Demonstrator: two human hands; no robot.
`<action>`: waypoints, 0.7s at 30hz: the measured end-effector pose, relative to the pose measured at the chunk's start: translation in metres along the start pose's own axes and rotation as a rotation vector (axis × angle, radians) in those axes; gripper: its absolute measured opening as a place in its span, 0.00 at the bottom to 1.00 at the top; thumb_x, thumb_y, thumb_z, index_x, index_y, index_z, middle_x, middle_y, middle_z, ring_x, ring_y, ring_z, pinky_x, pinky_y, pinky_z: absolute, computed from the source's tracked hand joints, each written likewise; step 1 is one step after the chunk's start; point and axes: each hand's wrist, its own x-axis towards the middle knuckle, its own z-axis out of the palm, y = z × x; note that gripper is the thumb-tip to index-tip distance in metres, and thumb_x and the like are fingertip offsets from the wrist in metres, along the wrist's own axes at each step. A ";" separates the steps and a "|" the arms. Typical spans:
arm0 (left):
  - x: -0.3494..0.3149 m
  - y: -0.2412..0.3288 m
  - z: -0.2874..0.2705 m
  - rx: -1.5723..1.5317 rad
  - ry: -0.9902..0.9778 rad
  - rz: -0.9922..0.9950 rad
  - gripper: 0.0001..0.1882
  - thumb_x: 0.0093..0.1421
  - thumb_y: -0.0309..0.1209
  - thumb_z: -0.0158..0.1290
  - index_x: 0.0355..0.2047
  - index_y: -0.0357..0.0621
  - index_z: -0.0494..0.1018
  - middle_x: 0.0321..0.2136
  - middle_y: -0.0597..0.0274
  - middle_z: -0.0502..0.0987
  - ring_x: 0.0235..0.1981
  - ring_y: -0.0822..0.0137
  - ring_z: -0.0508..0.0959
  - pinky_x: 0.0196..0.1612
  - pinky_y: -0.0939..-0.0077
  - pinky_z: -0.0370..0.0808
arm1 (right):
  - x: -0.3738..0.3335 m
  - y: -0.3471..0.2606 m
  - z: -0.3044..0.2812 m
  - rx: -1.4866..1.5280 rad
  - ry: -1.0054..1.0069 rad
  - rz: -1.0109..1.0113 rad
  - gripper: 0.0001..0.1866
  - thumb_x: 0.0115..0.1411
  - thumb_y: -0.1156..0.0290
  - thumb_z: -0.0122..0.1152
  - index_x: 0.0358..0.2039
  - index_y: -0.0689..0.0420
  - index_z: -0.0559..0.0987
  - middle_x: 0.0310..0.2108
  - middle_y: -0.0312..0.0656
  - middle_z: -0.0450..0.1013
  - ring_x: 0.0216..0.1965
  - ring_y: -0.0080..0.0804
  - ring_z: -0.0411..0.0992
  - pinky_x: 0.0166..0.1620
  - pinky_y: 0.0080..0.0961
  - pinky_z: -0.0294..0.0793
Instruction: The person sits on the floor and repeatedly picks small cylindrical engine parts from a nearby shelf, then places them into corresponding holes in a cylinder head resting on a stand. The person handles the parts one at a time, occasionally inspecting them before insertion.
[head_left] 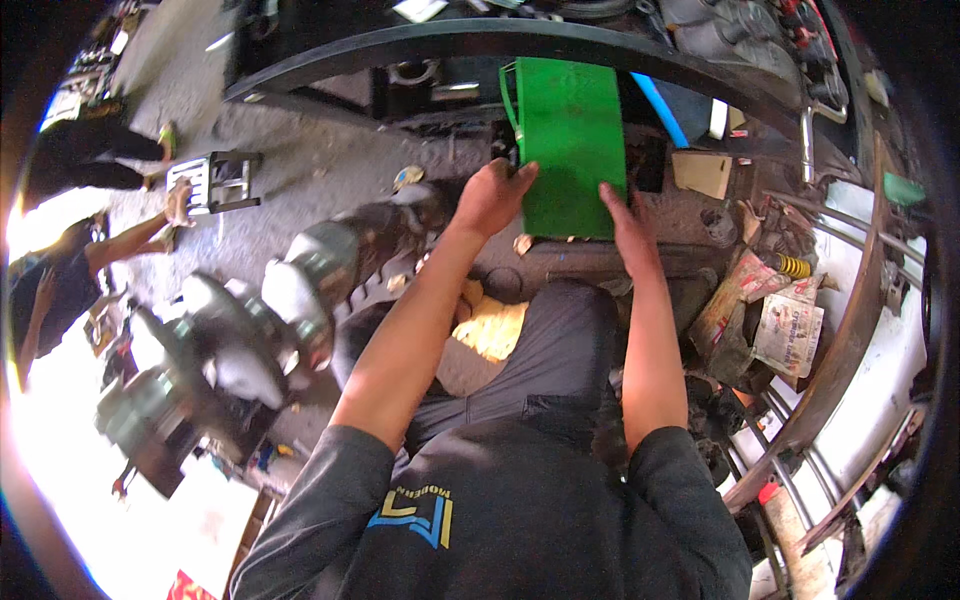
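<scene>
A flat, rectangular green metal box with a thin green handle along its left side is in front of me, just under the bench's front bar. My left hand grips its left edge near the lower corner, with the thumb over the top face. On the opposite edge, my right hand holds the lower right corner, its thumb on the face and its other fingers mostly hidden behind the side. The box's far end reaches beneath the black bench frame.
A large metal crankshaft lies on the floor to my left. Beyond it are a small stool and other people's limbs. On my right, a cardboard carton, a yellow spring and a metal rack crowd the side.
</scene>
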 end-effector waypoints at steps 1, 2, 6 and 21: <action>0.003 -0.002 0.002 -0.004 0.040 0.081 0.28 0.63 0.52 0.48 0.30 0.32 0.72 0.29 0.32 0.75 0.38 0.35 0.75 0.38 0.49 0.70 | -0.002 -0.004 0.001 0.014 0.015 -0.035 0.37 0.60 0.44 0.55 0.58 0.62 0.68 0.55 0.57 0.68 0.58 0.50 0.66 0.60 0.37 0.62; 0.002 -0.005 0.003 0.006 0.057 0.123 0.25 0.63 0.49 0.48 0.29 0.34 0.72 0.29 0.34 0.75 0.38 0.35 0.75 0.38 0.48 0.70 | -0.005 -0.006 0.002 0.026 0.028 -0.069 0.36 0.60 0.44 0.55 0.57 0.62 0.69 0.54 0.56 0.70 0.57 0.49 0.67 0.59 0.37 0.63; 0.000 -0.018 0.008 0.057 0.151 0.312 0.22 0.66 0.44 0.45 0.31 0.32 0.71 0.27 0.37 0.75 0.34 0.37 0.75 0.36 0.49 0.70 | -0.007 -0.009 0.002 0.071 0.008 -0.104 0.33 0.61 0.48 0.59 0.57 0.61 0.71 0.53 0.47 0.72 0.55 0.34 0.68 0.58 0.29 0.63; -0.001 0.000 0.018 -0.166 0.435 0.401 0.20 0.64 0.41 0.50 0.29 0.32 0.74 0.18 0.56 0.72 0.20 0.69 0.67 0.28 0.66 0.67 | 0.010 0.007 -0.004 -0.137 0.166 -0.362 0.29 0.64 0.48 0.51 0.52 0.62 0.74 0.51 0.56 0.72 0.53 0.48 0.70 0.57 0.37 0.64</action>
